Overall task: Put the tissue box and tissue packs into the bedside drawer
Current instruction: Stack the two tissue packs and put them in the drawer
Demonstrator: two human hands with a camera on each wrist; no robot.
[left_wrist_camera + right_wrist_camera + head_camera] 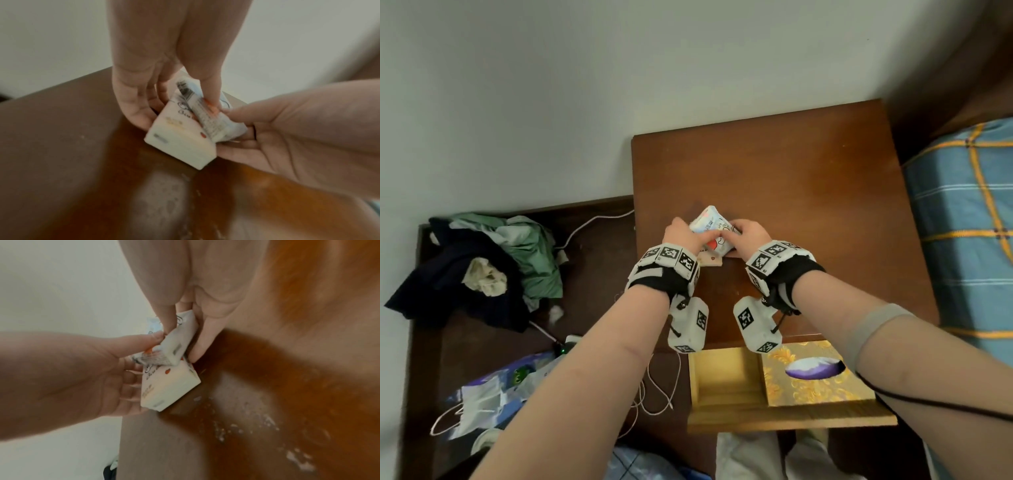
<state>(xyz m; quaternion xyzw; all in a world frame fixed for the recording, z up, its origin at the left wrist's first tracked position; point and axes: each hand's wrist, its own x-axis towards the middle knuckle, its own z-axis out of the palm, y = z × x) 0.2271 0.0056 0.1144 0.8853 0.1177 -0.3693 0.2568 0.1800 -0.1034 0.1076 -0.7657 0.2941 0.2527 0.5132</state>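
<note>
1. My head view is evenly lit and fairly sharp; soft shadows fall under both wrists onto the nightstand top (791,178).
2. Straight edges bow outward far from the hands — plain wide-angle distortion.
3. Both wrist views look dimmer, warmer and soft; I see motion blur on the tissue packs (180,138).
4. Below the left hand (164,56) a pale sheen glares off the wood.
5. Below the right hand (205,288) the wood shows mottled glare — corners smear out of focus.
</note>
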